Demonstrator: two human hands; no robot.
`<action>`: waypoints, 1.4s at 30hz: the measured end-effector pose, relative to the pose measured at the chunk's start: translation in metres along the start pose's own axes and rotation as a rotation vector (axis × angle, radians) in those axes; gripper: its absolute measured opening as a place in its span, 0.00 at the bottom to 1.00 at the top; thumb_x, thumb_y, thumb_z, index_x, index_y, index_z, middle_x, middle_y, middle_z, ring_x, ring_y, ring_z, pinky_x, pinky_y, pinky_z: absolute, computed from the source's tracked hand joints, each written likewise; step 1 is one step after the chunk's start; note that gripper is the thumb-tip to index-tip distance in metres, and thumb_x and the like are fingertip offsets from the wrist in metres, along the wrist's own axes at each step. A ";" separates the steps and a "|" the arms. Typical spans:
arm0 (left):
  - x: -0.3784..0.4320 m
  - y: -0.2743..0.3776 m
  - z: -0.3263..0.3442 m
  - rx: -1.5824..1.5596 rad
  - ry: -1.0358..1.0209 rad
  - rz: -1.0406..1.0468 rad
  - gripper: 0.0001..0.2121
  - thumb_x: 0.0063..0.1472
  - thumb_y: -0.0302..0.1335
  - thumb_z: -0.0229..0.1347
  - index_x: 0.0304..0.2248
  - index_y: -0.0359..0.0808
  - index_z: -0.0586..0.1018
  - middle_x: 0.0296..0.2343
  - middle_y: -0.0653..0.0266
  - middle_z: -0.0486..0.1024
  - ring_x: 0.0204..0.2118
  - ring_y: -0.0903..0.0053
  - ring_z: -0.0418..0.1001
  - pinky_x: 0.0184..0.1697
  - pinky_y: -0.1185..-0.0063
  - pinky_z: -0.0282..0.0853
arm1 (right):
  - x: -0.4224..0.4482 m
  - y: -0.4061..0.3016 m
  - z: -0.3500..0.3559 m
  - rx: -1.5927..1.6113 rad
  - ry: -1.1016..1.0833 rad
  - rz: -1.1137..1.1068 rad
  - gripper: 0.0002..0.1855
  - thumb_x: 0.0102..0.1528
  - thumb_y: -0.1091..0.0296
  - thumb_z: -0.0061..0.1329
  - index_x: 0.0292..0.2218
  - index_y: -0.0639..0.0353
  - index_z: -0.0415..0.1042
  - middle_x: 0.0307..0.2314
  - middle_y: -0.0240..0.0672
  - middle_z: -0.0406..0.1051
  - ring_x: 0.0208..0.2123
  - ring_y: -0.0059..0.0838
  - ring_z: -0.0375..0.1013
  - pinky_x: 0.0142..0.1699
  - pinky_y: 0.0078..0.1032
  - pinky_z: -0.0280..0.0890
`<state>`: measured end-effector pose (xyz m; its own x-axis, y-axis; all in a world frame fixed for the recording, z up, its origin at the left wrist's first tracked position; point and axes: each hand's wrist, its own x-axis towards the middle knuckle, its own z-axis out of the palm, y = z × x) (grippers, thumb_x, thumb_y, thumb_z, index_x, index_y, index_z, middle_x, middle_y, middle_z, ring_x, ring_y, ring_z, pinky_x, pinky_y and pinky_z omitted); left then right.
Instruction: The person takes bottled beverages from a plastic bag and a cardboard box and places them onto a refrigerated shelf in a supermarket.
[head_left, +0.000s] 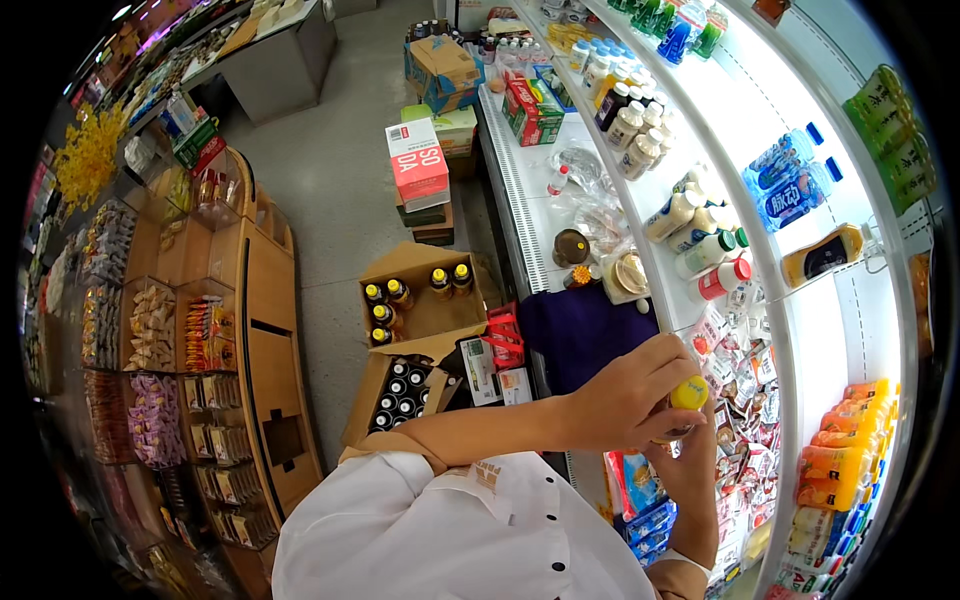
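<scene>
Both of my hands meet at a bottle with a yellow cap (688, 392), in front of the lit refrigerated shelves. My left hand (630, 386) reaches across from the left, its fingers curled around the upper part of the bottle. Beneath it, my right hand (679, 446) holds the lower part; most of that hand and of the bottle's body is hidden. A dark purple cloth (577, 330) lies on the cooler deck beside my left hand. Left of the cooler, an open cardboard box (420, 324) holds several dark bottles with yellow caps.
A second open box (356, 409) holds white-capped bottles. Stacked cartons (420, 165) stand on the floor farther off. Drinks crowd the cooler shelves, with a curved shelf edge (637, 232) close to my hands. A wooden snack display (262, 315) stands left across the aisle.
</scene>
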<state>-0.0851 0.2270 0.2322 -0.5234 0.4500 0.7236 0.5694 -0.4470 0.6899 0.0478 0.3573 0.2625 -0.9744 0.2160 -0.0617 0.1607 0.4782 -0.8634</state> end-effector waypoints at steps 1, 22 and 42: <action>0.001 0.003 0.005 -0.005 -0.016 -0.024 0.17 0.54 0.31 0.63 0.39 0.31 0.73 0.33 0.56 0.66 0.34 0.65 0.67 0.36 0.75 0.66 | -0.004 0.006 0.001 0.055 0.054 0.035 0.48 0.40 0.79 0.63 0.58 0.65 0.51 0.48 0.45 0.64 0.51 0.36 0.68 0.54 0.30 0.65; 0.324 -0.080 0.030 0.518 -0.129 0.462 0.09 0.61 0.23 0.53 0.41 0.31 0.74 0.38 0.54 0.74 0.42 0.63 0.74 0.46 0.72 0.69 | -0.147 0.055 -0.034 -0.013 0.830 0.217 0.33 0.45 0.74 0.61 0.51 0.64 0.62 0.39 0.38 0.72 0.40 0.30 0.73 0.47 0.29 0.69; 0.550 -0.152 0.344 -0.322 -0.969 -0.339 0.33 0.63 0.23 0.44 0.65 0.38 0.46 0.65 0.62 0.43 0.67 0.70 0.44 0.67 0.73 0.47 | -0.238 0.113 0.025 0.279 1.339 0.509 0.43 0.47 0.80 0.59 0.59 0.62 0.52 0.39 0.38 0.70 0.38 0.26 0.71 0.45 0.26 0.68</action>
<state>-0.2413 0.8081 0.5174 0.1826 0.9468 0.2650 0.2215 -0.3022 0.9272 0.2938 0.3387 0.1673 0.0743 0.9971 -0.0159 0.2499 -0.0341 -0.9677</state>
